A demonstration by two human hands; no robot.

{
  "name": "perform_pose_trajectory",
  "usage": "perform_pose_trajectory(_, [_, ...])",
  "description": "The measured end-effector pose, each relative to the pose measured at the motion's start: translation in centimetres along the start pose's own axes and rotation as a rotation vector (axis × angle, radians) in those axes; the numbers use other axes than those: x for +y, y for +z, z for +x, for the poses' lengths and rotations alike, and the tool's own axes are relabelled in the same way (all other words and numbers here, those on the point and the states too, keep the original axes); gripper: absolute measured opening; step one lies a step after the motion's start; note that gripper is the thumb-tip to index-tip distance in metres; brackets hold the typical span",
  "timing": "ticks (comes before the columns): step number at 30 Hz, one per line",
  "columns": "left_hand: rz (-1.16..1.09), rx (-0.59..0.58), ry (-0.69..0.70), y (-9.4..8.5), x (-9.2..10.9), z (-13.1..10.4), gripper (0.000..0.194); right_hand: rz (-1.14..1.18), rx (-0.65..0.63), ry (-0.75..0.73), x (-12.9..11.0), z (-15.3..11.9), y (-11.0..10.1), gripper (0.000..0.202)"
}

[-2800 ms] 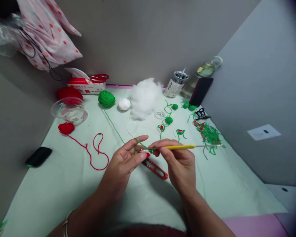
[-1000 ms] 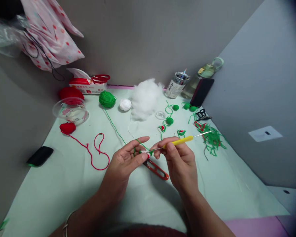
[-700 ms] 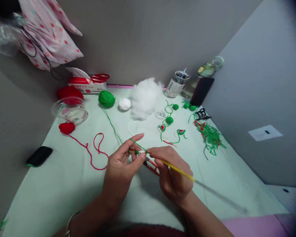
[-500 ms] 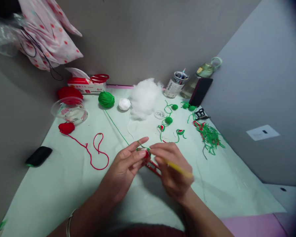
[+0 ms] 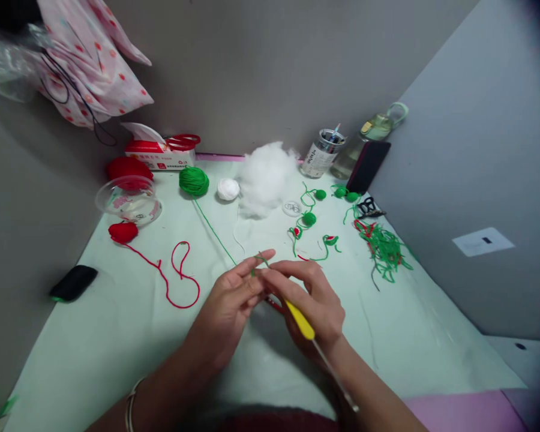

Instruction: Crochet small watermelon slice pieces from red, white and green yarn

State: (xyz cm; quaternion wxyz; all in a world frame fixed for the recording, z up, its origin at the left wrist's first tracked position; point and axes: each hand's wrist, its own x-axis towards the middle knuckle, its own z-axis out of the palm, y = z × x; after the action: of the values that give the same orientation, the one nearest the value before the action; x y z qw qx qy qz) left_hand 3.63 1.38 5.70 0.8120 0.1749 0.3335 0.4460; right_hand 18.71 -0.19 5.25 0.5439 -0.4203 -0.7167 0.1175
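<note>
My left hand (image 5: 234, 294) is closed, thumb against fingers, on a small red and green crochet piece that is almost wholly hidden now. Green yarn (image 5: 222, 246) runs over its raised index finger from the green yarn ball (image 5: 194, 181). In my right hand (image 5: 312, 294) is a crochet hook with a yellow handle (image 5: 300, 319); its metal shaft points down toward my right wrist. The right fingertips meet the left ones at the crochet piece. Part of a red object (image 5: 274, 304) shows beneath the hands, its kind unclear.
Red yarn (image 5: 123, 231) trails at left near a clear plastic tub (image 5: 128, 201). White stuffing (image 5: 269, 177) and a white yarn ball (image 5: 228, 189) sit behind. To the right are small green crochet balls (image 5: 309, 219), yarn scraps (image 5: 384, 249), a can (image 5: 320, 153) and a phone (image 5: 369, 168).
My right hand has turned, so the yellow handle now slants downward with its metal shaft in sight. Its fingers have closed in over the crochet piece and cover the red part.
</note>
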Motion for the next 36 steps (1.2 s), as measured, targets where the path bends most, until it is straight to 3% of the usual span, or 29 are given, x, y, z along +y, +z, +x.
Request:
perform_pose_trajectory(3, [-0.080, 0.024, -0.044, -0.2, 0.5, 0.2, 0.033, 0.216, 0.104, 0.198, 0.5, 0.3, -0.3, 0.026])
perform_pose_trajectory(6, [-0.014, 0.062, 0.054, -0.3, 0.5, 0.3, 0.033, 0.493, 0.096, 0.403, 0.7, 0.8, -0.4, 0.019])
perform_pose_trajectory(9, [0.140, 0.028, 0.115, -0.4, 0.1, 0.2, 0.039, 0.474, 0.000, 0.451, 0.7, 0.9, -0.3, 0.016])
perform_pose_trajectory(16, [0.229, 0.013, 0.100, -0.5, 0.1, -0.2, 0.039, 0.689, 0.032, 0.597, 1.1, 0.7, -0.6, 0.019])
perform_pose_trajectory(20, [0.284, 0.062, 0.159, -0.4, 0.3, -0.3, 0.038, 0.516, 0.020, 0.499, 0.6, 0.6, -0.7, 0.020])
perform_pose_trajectory(27, [0.442, 0.245, 0.342, 0.2, -0.2, -0.5, 0.038, 0.010, -0.056, -0.061, -0.2, -0.4, -0.1, 0.026])
perform_pose_trajectory(31, [0.431, 0.266, 0.358, 0.6, -0.5, -0.8, 0.042, -0.186, -0.083, -0.200, -0.1, -0.8, 0.1, 0.029])
perform_pose_trajectory(33, [0.345, 0.220, 0.315, 0.7, -0.5, -0.8, 0.048, -0.269, -0.105, -0.242, -0.1, -0.9, -0.1, 0.032])
perform_pose_trajectory(36, [0.148, 0.081, 0.099, 0.4, -0.1, -0.5, 0.052, -0.309, -0.111, -0.212, -0.3, -0.6, -0.5, 0.036])
